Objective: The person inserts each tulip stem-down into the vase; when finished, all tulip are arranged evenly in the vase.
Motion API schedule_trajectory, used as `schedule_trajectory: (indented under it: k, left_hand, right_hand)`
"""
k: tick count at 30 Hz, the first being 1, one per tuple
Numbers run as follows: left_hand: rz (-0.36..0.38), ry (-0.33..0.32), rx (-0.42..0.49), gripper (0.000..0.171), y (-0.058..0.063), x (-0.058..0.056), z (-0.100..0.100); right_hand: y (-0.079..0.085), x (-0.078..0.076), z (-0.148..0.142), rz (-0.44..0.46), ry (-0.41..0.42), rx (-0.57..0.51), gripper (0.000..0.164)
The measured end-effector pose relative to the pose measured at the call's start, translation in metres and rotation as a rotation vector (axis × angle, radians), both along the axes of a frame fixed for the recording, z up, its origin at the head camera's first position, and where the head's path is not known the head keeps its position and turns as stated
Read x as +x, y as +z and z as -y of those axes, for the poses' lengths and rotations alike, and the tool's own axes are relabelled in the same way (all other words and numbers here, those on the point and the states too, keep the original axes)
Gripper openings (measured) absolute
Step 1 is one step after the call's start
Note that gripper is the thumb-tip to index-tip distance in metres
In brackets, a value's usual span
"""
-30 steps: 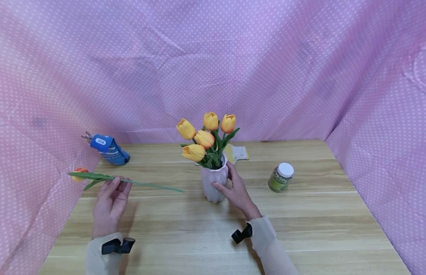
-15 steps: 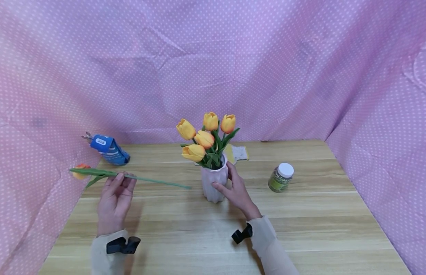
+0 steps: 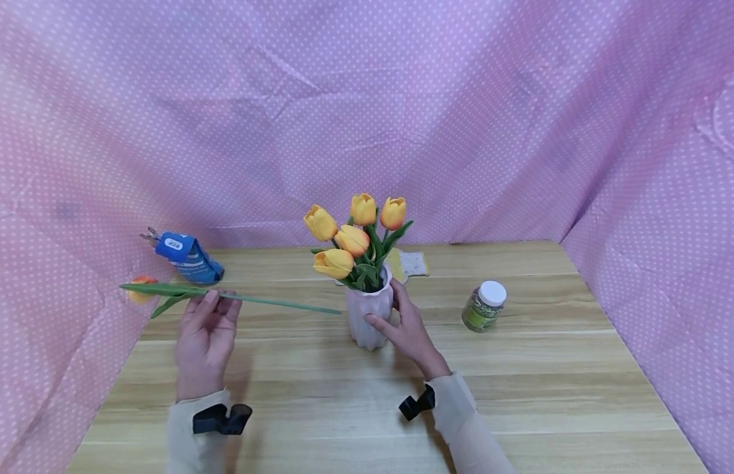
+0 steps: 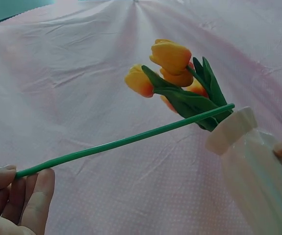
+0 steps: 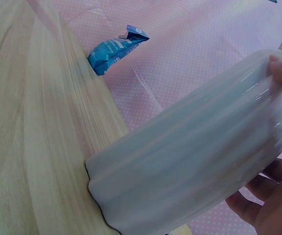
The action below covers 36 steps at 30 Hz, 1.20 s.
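Note:
A single tulip with a long green stem [image 3: 284, 303] is pinched between the thumb and fingers of my left hand [image 3: 205, 339]. Its orange-yellow bloom [image 3: 141, 288] points left, and the stem's bare end reaches toward the vase. My right hand [image 3: 407, 328] grips the side of a pale fluted vase [image 3: 367, 322], thumb in front and fingers round the back. The vase stands upright on the table, holding several yellow-orange tulips [image 3: 351, 241] with green leaves. In the left wrist view the bare stem [image 4: 126, 141] crosses in front of the vase's leaves.
A blue packet [image 3: 191, 259] with a clip on top stands at the back left. To the right is a white-lidded jar [image 3: 484, 306]. Behind the vase lies a yellow-and-white flat item [image 3: 411, 263]. Pink dotted cloth [image 3: 367, 99] hangs round the wooden table [image 3: 556, 395].
My left hand has moved right and slightly away from me, carrying the tulip, so the stem's end is closer to the vase. My right hand and the vase have stayed in place.

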<state>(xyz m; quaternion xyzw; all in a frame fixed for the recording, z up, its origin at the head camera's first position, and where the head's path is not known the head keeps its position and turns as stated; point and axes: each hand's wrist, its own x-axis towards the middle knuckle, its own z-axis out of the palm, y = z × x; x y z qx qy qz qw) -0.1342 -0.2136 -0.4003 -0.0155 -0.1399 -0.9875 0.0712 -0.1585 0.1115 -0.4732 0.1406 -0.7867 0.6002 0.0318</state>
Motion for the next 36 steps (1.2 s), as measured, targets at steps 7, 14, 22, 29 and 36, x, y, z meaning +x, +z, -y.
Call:
schedule_trajectory:
  k: [7,14,22,29,36]
  left_hand:
    - [-0.058,-0.007,0.002,0.025,0.006,-0.003,-0.01]
    - [-0.089,-0.014,0.005,0.024,0.01,-0.009,-0.018]
    - [-0.068,0.035,-0.011,0.023,0.013,-0.013,-0.031]
    - [-0.03,0.111,-0.066,0.018,0.014,-0.016,-0.043]
    - [-0.088,0.201,-0.135,0.017,0.015,-0.019,-0.056]
  right_hand:
    - [0.0,0.0,0.0,-0.011,0.003,-0.002,0.078]
    - [-0.001,0.0,-0.001,-0.002,0.004,-0.003,0.078]
    - [0.0,0.0,-0.001,-0.009,0.008,0.0,0.079]
    - [0.0,0.0,-0.002,-0.011,0.011,0.001,0.078]
    - [-0.001,0.0,-0.001,-0.012,0.009,0.002,0.079]
